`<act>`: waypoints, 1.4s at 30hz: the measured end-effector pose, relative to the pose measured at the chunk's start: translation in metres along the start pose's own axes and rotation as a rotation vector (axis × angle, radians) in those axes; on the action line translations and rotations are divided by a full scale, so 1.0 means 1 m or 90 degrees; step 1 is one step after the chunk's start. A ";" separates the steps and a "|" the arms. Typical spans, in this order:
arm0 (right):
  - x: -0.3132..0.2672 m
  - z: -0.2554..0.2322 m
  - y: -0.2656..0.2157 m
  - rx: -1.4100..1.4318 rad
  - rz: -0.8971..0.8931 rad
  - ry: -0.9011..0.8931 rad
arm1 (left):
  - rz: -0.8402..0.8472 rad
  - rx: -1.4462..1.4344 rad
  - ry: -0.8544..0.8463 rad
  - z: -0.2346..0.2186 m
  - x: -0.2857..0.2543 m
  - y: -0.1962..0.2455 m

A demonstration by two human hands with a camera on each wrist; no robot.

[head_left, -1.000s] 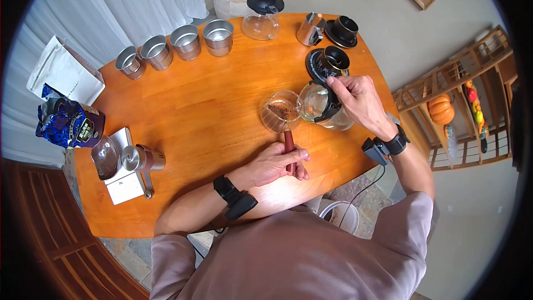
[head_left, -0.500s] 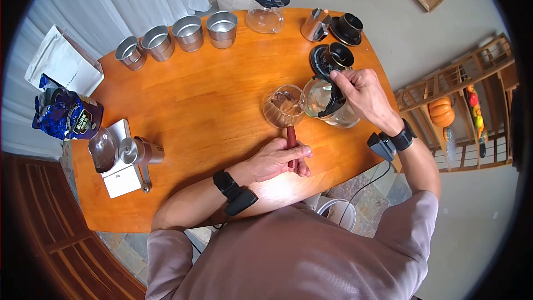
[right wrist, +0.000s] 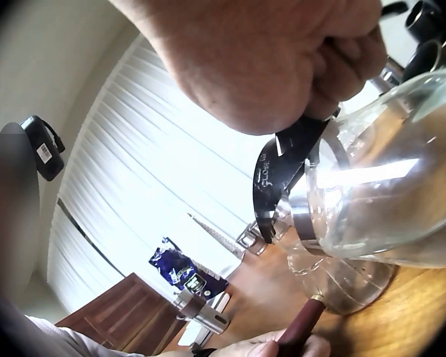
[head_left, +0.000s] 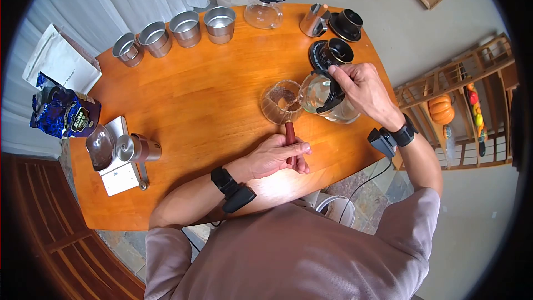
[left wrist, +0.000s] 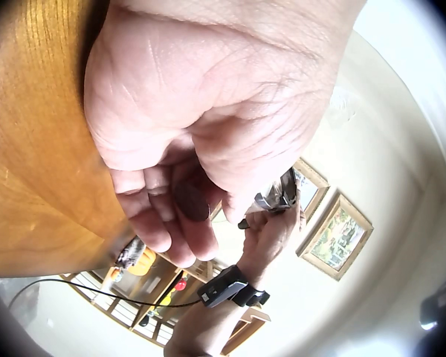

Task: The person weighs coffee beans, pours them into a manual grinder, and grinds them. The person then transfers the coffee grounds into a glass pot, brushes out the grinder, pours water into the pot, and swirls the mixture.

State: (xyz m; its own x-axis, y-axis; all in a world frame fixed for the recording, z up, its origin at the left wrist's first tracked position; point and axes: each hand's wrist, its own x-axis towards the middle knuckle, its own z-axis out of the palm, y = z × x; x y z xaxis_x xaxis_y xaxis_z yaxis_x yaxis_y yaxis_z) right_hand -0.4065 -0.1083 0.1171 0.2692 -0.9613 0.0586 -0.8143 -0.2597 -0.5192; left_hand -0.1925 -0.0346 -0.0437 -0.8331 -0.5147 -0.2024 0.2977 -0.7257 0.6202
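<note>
My left hand [head_left: 277, 156] holds the dark red wooden handle [head_left: 290, 136] of a small clear glass pot [head_left: 273, 112], fingers curled round it. Brown coffee grounds and wet-looking liquid lie inside. With my right hand [head_left: 363, 91] I grip a glass carafe [head_left: 319, 91] by its black handle. The carafe is tilted left, its mouth right at the pot's rim, and holds clear liquid. In the right wrist view, the carafe's black collar [right wrist: 271, 178] and clear body [right wrist: 394, 186] overlap the pot [right wrist: 357, 286]. The left wrist view shows the handle's end [left wrist: 192, 202] between thumb and fingers.
Several metal cups [head_left: 186, 29] line the back left, beside a glass dripper set [head_left: 264, 14]. A metal pitcher [head_left: 315, 20] and black cups on saucers [head_left: 338, 51] stand back right. A hand grinder [head_left: 139, 149], white scale [head_left: 121, 180] and blue coffee bag [head_left: 66, 114] are at left.
The pot's contents look wetter and lighter brown than the dark grounds seen earlier. Both hands keep their holds; the carafe stays tilted at the rim. The head view has shifted slightly.
</note>
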 end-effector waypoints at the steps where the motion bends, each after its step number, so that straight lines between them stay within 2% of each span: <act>1: 0.000 0.000 0.001 -0.005 -0.002 0.001 | 0.000 0.000 0.001 0.000 0.000 0.000; 15: -0.004 0.003 0.007 0.021 0.018 -0.001 | 0.003 0.001 -0.008 0.000 -0.001 0.001; 18: -0.008 0.018 0.025 0.138 0.042 0.066 | -0.007 0.025 -0.007 0.000 -0.002 0.002; 20: -0.014 0.018 0.026 0.198 0.098 0.076 | 0.019 0.047 -0.002 -0.001 -0.002 0.001; 22: -0.019 0.021 0.035 0.265 0.091 0.123 | 0.001 0.036 -0.009 0.000 -0.003 0.000; 23: -0.023 0.023 0.037 0.359 0.117 0.143 | 0.013 0.040 0.012 0.001 -0.004 0.002; 27: -0.038 0.038 0.055 0.575 0.093 0.284 | 0.027 0.075 0.068 0.003 -0.006 0.005; 28: -0.042 0.041 0.059 0.650 0.083 0.317 | 0.009 0.080 0.047 0.004 -0.006 0.003; 30: -0.052 0.042 0.069 0.675 0.111 0.370 | 0.058 0.103 0.060 0.002 -0.006 0.001; 31: -0.055 0.043 0.073 0.683 0.114 0.409 | 0.044 0.107 0.040 0.001 -0.006 0.002; 33: -0.067 0.036 0.082 0.660 0.114 0.464 | 0.046 0.061 0.091 -0.001 -0.008 0.000; 36: -0.077 0.025 0.100 0.620 0.124 0.531 | 0.051 0.058 0.075 -0.006 -0.010 0.001; 42: -0.082 0.016 0.146 0.577 0.138 0.687 | 0.062 0.134 0.103 0.001 -0.010 0.001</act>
State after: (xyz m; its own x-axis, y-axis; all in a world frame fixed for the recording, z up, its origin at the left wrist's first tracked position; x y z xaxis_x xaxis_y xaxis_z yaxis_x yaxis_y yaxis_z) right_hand -0.5392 -0.0659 0.0234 -0.6679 -0.6789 0.3050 -0.0720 -0.3489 -0.9344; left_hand -0.1842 -0.0296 -0.0399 -0.7152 -0.6556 -0.2421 0.2548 -0.5672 0.7832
